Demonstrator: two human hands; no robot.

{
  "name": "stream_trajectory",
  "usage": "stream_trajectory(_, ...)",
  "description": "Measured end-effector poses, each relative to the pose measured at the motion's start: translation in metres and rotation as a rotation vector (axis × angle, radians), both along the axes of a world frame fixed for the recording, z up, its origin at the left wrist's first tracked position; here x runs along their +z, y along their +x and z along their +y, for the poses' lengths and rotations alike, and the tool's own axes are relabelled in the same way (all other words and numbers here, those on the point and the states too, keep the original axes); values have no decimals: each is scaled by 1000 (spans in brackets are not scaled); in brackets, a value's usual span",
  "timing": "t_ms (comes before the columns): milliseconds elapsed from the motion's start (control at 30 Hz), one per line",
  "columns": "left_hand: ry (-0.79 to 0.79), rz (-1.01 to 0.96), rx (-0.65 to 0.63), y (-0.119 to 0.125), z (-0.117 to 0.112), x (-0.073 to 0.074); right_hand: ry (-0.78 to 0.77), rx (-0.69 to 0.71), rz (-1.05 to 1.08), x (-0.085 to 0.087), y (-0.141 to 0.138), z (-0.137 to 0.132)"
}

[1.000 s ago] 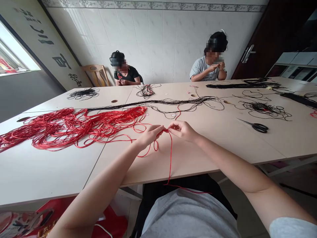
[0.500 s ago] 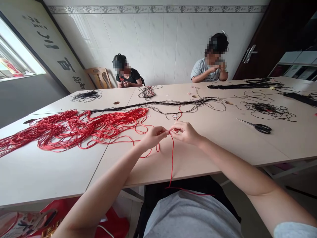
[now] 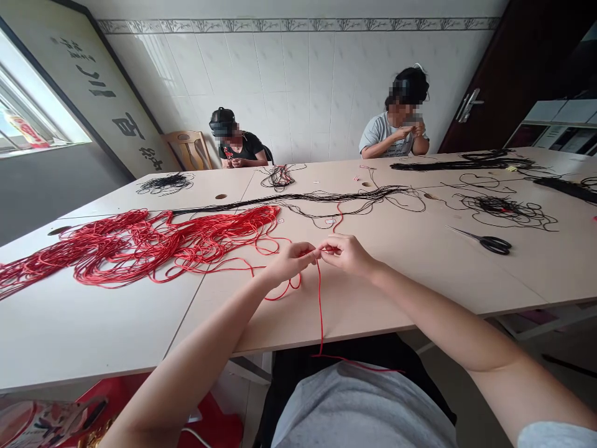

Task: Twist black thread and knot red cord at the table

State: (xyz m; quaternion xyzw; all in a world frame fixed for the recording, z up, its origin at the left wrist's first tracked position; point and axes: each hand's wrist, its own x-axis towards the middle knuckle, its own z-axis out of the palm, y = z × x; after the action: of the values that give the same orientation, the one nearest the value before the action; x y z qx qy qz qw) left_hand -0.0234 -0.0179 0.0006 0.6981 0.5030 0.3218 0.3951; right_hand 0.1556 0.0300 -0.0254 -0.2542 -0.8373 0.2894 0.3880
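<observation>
Head view showed one red cord (image 3: 320, 305) pinched between two bare hands, just above the near part of the surface (image 3: 396, 280). The left hand (image 3: 293, 260) gripped it between thumb and fingers, and the right hand (image 3: 349, 254) did likewise, the fingertips meeting or nearly so; the exact twist of cord between them was too small to make out. The cord was thin, smooth and bright red. One strand hung almost straight down from the fingertips, and its tail ran across the person's lap.

Beside the left forearm a few red loops (image 3: 282, 292) lay on the surface, and left of them spread one large red heap (image 3: 140, 249) of many tangled strands. Another red length (image 3: 339, 218) curved beyond the right hand; whether it belonged to the held cord could not be told.

Farther out, one long black bundle (image 3: 289, 198) stretched crosswise behind the heap. One pair of scissors (image 3: 480, 238) with black handles lay to the right, near a black tangle (image 3: 497, 204). Across the surface sat two co-workers, one in a black top (image 3: 247, 149), one in a grey top (image 3: 379, 135).
</observation>
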Motion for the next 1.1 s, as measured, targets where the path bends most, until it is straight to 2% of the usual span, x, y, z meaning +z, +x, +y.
stream_trajectory(133,-37,-56,-44,0,0,1,-114,-13,-56,3,5,3)
stream_trajectory(233,-7,-36,0,-1,1,0,-223,-93,-65,2,7,10)
stream_trajectory(367,43,12,44,1,1,-2,-366,-197,24,0,4,18)
stream_trajectory(533,92,54,33,8,-2,-2,-578,-55,80,3,1,22)
stream_trajectory(667,115,76,28,10,-5,1,-636,24,96,8,3,26)
stream_trajectory(867,127,62,51,7,-8,3,-554,-14,47,0,2,30)
stream_trajectory(967,101,11,116,4,-3,-1,-419,-140,26,-11,3,39)
stream_trajectory(1100,-9,-103,214,-3,6,-3,-147,-356,66,-17,5,47)
